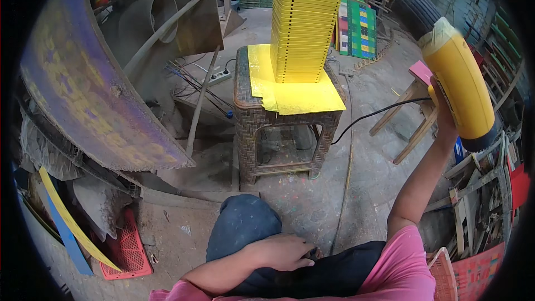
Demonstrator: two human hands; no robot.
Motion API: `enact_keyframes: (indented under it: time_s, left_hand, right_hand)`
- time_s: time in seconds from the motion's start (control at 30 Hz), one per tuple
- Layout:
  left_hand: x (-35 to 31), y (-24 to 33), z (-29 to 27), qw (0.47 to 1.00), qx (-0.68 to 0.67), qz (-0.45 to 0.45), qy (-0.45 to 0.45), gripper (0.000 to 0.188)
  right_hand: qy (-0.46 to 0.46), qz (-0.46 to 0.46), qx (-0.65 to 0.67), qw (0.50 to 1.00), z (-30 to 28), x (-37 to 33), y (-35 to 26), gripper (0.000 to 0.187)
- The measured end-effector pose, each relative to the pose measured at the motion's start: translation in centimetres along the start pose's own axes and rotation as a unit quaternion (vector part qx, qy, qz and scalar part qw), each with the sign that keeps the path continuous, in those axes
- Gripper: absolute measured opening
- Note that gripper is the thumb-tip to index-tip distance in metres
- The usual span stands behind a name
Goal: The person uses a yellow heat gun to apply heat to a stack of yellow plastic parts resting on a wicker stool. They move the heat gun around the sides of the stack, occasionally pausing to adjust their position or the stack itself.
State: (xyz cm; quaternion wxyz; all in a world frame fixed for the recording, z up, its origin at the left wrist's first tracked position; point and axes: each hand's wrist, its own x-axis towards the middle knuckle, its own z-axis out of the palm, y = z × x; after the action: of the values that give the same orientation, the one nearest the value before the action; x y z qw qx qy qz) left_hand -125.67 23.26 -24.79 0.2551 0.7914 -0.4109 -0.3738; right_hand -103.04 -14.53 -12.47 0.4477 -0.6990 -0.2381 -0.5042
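Note:
My right hand is raised at the right, wrapped round the grip of a yellow heat gun. Its black barrel and metal nozzle point up toward the far side, and a black cord trails off to the left. The gun's body hides most of the fingers. Across my lap lies my left hand, resting loosely with its fingers apart and no held object visible. In front of me a tall stack of thin yellow panels stands on a yellow sheet over a brown woven-pattern stool.
A large curved, paint-stained panel looms at the left. Below it are a red plastic crate and coloured strips. A power strip with cables lies behind the stool. At the right stand a small wooden stool and a cluttered rack.

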Motion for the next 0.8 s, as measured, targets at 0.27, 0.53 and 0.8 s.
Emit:
enact_keyframes:
  time_s: [0.27, 0.53, 0.8]
  left_hand:
    - [0.2, 0.0, 0.0, 1.000, 0.006, 0.004, -0.006, 0.058]
    - [0.3, 0.3, -0.3, 1.000, 0.014, -0.002, -0.014, 0.058]
    - [0.4, 0.0, -0.2, 1.000, 0.003, -0.008, -0.016, 0.057]
  right_hand:
    - [-0.087, 0.008, 0.083, 0.993, -4.5, -1.4, -0.1, 0.054]
    - [0.028, -0.003, 0.122, 0.992, -2.9, 0.5, 0.2, 0.053]
    - [-0.016, -0.035, 0.000, 0.999, 0.8, -0.3, -1.6, 0.052]
